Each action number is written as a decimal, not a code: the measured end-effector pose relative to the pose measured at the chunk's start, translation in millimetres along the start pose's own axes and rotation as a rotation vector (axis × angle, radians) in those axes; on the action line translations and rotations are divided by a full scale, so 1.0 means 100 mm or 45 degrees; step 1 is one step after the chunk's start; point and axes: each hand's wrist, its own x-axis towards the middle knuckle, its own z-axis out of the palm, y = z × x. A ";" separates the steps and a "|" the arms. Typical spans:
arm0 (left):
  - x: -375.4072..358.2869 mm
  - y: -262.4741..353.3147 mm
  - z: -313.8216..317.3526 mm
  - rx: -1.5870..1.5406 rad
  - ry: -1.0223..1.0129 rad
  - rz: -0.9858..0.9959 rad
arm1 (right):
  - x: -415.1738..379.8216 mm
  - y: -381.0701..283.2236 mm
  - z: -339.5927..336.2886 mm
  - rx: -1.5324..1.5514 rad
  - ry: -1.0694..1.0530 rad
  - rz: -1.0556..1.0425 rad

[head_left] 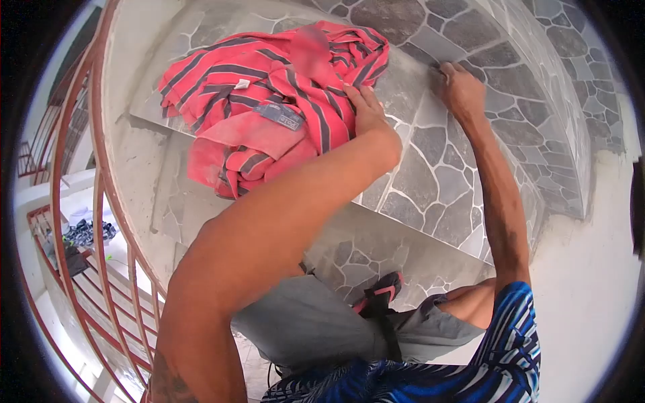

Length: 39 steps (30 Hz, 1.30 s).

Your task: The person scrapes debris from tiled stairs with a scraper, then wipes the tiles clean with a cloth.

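A red polo shirt (242, 74) with dark stripes lies crumpled on a stone-patterned stair step (430, 154). A dark label with "POLO" lettering (281, 116) shows on the cloth. My left hand (375, 119) rests at the right edge of the shirt, its visible fingers stretched out and touching the fabric. Over at the foot of the stone-patterned riser, my right hand (462, 91) is closed with its fingers curled down to the corner of the step. Whatever those fingers hold, if anything, is hidden.
Red-brown metal railing (101, 201) curves along the left side, with a lower level visible through it. Stone-patterned wall (537, 114) rises at the right, beside a white wall (591, 282). A sandalled foot (384, 292) is on the lower step.
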 end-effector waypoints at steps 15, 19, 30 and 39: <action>-0.03 0.02 0.01 -0.001 0.016 0.010 | -0.03 -0.18 -0.02 -0.001 0.050 0.014; 0.02 -0.04 0.10 -0.030 0.110 -0.031 | 0.16 -0.20 -0.07 -0.001 0.058 -0.017; -0.03 -0.07 0.05 -0.030 0.047 0.062 | 0.05 -0.10 -0.06 0.013 0.026 0.035; -0.08 -0.10 0.04 -0.072 0.039 0.110 | 0.02 -0.12 0.07 -0.099 -0.112 0.109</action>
